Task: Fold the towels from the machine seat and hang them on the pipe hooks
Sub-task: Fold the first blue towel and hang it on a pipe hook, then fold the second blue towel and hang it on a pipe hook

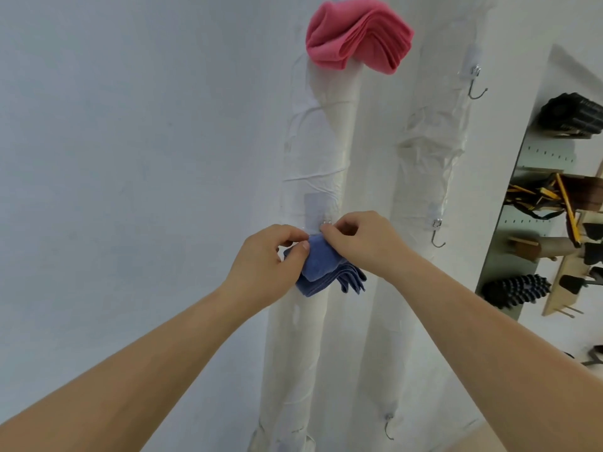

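Note:
A folded blue towel (326, 272) hangs against the left white-wrapped pipe (303, 337), just under a small metal hook (326, 222). My left hand (270, 259) pinches the towel's left top edge. From the right, my right hand (362, 239) pinches its top corner right at the hook. A folded pink towel (357, 35) hangs higher up on the same pipe; its hook is hidden behind it.
The right pipe (421, 177) carries bare metal hooks, upper (475, 83) and lower (437, 233); another hook (388, 425) sits near the floor. A wall rack (538, 223) at the right holds black foam rollers, straps and wooden pegs. Plain white wall fills the left.

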Motion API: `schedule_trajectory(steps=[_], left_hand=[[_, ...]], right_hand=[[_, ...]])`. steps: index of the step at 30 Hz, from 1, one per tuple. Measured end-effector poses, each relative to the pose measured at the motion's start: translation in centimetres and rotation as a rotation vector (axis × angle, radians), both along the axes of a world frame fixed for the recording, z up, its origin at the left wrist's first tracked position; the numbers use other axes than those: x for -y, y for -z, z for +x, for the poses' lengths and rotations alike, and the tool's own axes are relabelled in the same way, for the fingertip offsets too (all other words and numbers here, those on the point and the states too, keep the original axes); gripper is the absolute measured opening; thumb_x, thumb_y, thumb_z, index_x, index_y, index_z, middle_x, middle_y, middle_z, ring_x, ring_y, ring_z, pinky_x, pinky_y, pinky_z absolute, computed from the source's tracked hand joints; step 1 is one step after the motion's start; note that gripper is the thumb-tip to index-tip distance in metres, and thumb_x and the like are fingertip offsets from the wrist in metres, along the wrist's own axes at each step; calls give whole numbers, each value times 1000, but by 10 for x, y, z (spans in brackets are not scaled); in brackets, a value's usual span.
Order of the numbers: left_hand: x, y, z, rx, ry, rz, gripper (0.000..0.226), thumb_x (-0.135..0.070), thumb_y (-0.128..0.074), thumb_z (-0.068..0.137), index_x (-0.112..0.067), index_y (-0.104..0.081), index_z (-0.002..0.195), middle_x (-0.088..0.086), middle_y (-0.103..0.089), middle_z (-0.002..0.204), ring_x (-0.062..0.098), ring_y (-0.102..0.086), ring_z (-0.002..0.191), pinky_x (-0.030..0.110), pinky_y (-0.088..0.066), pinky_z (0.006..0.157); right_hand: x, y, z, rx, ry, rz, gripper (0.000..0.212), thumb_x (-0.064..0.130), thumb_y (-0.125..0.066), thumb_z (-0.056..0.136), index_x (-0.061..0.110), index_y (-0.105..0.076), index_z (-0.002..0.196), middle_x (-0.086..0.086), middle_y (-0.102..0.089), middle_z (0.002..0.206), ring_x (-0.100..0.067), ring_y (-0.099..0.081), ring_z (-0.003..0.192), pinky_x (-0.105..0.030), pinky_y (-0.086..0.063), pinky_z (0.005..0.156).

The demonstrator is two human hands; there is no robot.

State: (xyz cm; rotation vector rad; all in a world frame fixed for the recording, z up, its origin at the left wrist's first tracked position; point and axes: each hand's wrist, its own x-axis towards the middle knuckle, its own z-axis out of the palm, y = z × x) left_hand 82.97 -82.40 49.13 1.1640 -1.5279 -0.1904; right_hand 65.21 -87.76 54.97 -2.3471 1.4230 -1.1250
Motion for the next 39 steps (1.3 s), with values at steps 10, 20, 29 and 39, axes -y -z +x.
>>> schedule_trajectory(steps=[10,20,29,39], left_hand=[[-24,37,14,-37,-134,-12,26,-27,-61,98,-32,-62,124,-24,-60,117,-2,-60,109,17,-50,86],[-82,218,4,313,61,314,31,-23,-60,97,-25,-62,128,-19,-60,113,-2,-55,102,21,-48,93],[-186,352,-62,452,572,652,33,-25,-57,98,-30,-59,130,-21,-58,119,-4,-53,111,20,-45,100],[-385,400,-154,675,982,730,32,-29,-54,100,-33,-57,132,-14,-65,121,5,-60,111,29,-50,99]], right_hand=[[-38,21,-23,28,70,-219,18,37,-60,94,26,-73,99,11,-70,102,-12,-64,99,-37,-55,88],[-149,241,-45,-321,229,146,35,44,-55,99,26,-67,127,11,-67,121,-17,-62,116,-33,-49,95],[-287,361,-83,-287,494,735,34,51,-46,101,35,-60,128,12,-64,120,-17,-64,109,-37,-55,87],[-560,413,-148,-138,874,861,35,48,-45,103,30,-61,129,10,-62,125,-17,-64,108,-34,-52,84]])
